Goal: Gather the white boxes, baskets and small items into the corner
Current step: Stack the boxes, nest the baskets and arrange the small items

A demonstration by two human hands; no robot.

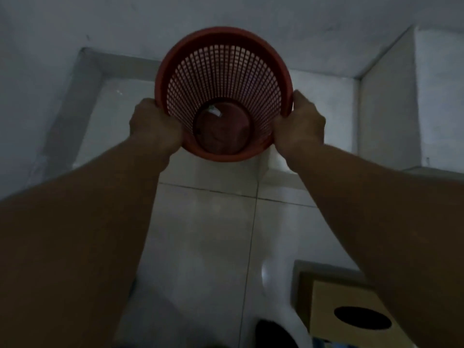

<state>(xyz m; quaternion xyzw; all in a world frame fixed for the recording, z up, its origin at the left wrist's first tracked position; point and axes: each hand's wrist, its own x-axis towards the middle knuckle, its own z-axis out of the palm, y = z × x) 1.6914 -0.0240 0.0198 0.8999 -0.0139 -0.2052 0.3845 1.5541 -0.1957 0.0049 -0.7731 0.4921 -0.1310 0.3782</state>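
While left hand (155,126), right hand (298,124) grip basket (223,71), sticker (214,112) seems illegible.

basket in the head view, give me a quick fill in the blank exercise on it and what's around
The basket is coloured ___. The left hand and the right hand grip its ___. The tan box has an oval ___ in its top.
Missing words: red; rim; hole.
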